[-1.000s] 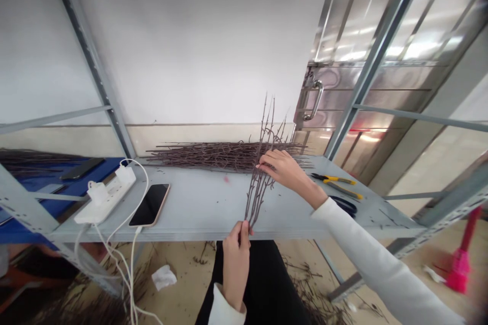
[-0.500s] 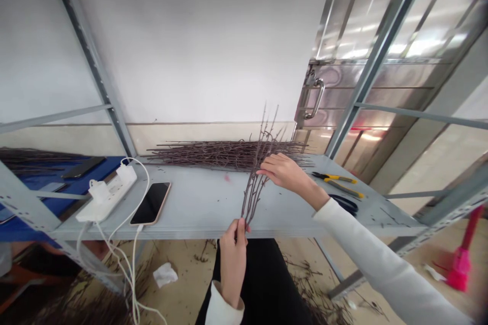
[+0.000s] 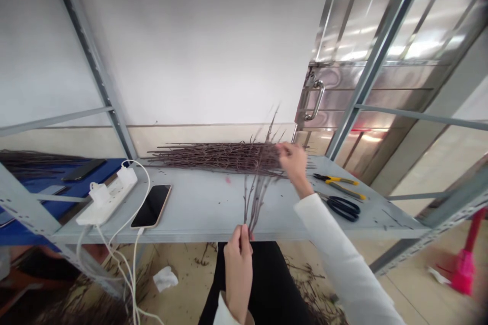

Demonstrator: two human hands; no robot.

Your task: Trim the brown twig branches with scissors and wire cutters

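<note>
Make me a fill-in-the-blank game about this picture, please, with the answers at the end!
1. The hand pinching the lower ends of the upright twigs is the person's ____ one.
2. The pliers on the shelf have bright ____ on their handles.
3. The cable plugged into the phone is coloured ____.
4. The number of chargers sitting in the power strip is ____.

Missing words: left; yellow; white; two.
</note>
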